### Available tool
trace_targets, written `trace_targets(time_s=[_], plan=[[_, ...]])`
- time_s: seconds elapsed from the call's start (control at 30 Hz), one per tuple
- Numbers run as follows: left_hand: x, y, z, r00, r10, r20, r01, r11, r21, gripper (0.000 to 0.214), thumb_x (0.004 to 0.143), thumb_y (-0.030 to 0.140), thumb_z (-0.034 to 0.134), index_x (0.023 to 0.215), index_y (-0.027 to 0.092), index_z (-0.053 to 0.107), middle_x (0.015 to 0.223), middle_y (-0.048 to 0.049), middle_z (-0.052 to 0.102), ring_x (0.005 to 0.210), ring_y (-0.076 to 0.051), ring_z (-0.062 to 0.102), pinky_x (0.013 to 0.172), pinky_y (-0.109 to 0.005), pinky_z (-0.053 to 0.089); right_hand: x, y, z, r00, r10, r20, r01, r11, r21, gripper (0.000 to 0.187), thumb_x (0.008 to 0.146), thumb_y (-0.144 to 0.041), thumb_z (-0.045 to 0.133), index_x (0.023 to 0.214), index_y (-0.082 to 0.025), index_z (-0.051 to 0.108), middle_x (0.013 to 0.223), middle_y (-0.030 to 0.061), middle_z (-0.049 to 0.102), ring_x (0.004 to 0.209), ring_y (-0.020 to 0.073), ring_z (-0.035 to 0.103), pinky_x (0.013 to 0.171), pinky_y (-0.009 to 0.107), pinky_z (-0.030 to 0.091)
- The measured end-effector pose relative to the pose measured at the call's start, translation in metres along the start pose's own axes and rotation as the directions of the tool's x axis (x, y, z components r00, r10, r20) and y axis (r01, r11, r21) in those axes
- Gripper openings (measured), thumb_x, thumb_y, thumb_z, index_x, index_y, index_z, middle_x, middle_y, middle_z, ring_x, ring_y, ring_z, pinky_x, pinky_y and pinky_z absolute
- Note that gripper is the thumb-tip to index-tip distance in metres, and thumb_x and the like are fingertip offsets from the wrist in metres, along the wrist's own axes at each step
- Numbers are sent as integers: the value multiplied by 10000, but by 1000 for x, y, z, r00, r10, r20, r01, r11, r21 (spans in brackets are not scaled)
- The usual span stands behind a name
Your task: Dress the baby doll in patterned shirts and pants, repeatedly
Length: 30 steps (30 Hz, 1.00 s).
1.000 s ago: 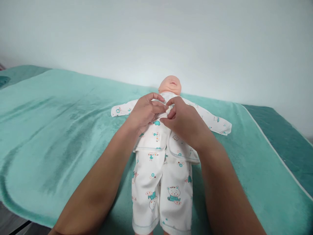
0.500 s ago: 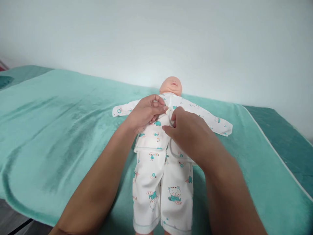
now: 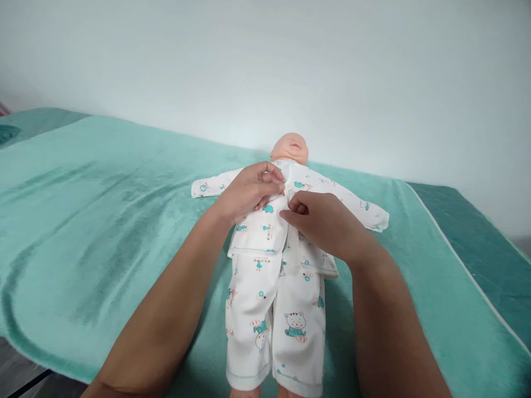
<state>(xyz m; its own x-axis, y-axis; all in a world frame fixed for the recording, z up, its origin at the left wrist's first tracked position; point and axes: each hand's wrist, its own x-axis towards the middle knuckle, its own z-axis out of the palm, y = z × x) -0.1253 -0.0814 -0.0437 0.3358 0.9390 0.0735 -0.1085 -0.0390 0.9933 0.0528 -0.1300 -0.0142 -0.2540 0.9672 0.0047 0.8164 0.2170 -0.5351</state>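
Observation:
A baby doll [image 3: 290,148] lies on its back, dressed in a white long-sleeved shirt [image 3: 259,237] and white trousers [image 3: 296,354], both printed with small animals. My left hand [image 3: 255,188] is on the upper chest, thumb and fingers pinching the shirt's front edge beside a small pale button [image 3: 287,187]. Just below and to the right, my right hand [image 3: 321,218] has its fingers curled at the other front edge, thumb pointing left; its fingertips are partly hidden. Below the hands, the two front panels part slightly above the trousers.
A light green plush blanket [image 3: 124,232] lies under the doll, with creases on the left. Darker green cloth [image 3: 460,226] shows past its right edge. A pale wall [image 3: 265,66] rises behind the doll's head. Dark floor shows at the lower left.
My right hand has moved slightly down and its fingers have curled in more. The right shirt panel hangs flatter, its lower corner now showing. My left hand stays nearly in place.

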Motion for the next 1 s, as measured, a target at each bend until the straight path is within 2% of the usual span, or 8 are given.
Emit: trace_targets(time_s=[0.17,0.3,0.37,0.47,0.6,0.67,0.83,1.0], plan=[[1,2,1,998,-48,44,48,999,4,151,748,115,679,855,185,599,607,46,604,451,-38,362,477,-225,300,-8,8,16,992,-6,-125,22,991,131,270,868,-356,633,690,-224,480,603,-52,530,569,118,434,574,285,302],[-3,7,-2,994,-75,74,65,990,127,123,758,130,663,866,182,636,648,20,657,467,-48,399,478,-225,320,-16,10,20,986,-6,-167,36,984,175,248,856,-317,656,708,-221,483,625,-58,529,582,109,423,587,274,314],[-7,12,-5,989,-106,108,78,969,236,82,792,188,673,872,180,665,702,-7,693,475,-55,436,462,-225,324,-19,12,17,990,15,-141,23,966,258,253,871,-338,657,710,-219,502,628,-57,537,574,104,422,581,270,323],[-13,20,-8,958,-199,207,106,915,389,131,830,299,694,885,181,707,754,-32,718,491,-67,480,466,-225,365,-21,18,11,998,54,-37,-33,896,442,311,916,-429,629,716,-216,522,597,-55,540,539,98,428,551,263,334],[-16,24,-7,932,-254,260,103,871,481,154,812,329,721,897,201,721,718,-12,680,573,-94,541,495,-212,411,-19,27,10,998,55,23,-58,799,599,375,921,-511,635,718,-209,549,552,-53,538,530,99,461,532,248,345],[-16,24,-4,937,-244,252,90,860,502,154,802,331,725,889,205,711,715,-7,662,610,-104,562,491,-201,403,-18,29,12,998,54,16,-52,777,627,386,916,-515,650,709,-204,552,546,-53,537,528,93,464,525,240,340],[-17,21,-2,949,-182,258,19,849,527,96,825,280,685,792,190,672,676,5,612,551,-80,515,474,-191,382,-18,24,16,998,55,-6,-38,768,639,450,905,-530,668,645,-196,514,512,-59,504,479,69,387,481,228,290],[-20,23,-1,941,-134,312,9,929,371,106,854,278,699,836,180,665,729,-27,687,639,-119,643,536,-206,475,-18,18,20,996,34,-80,27,755,655,473,925,-540,636,623,-196,517,483,-55,489,455,68,375,462,227,283]])
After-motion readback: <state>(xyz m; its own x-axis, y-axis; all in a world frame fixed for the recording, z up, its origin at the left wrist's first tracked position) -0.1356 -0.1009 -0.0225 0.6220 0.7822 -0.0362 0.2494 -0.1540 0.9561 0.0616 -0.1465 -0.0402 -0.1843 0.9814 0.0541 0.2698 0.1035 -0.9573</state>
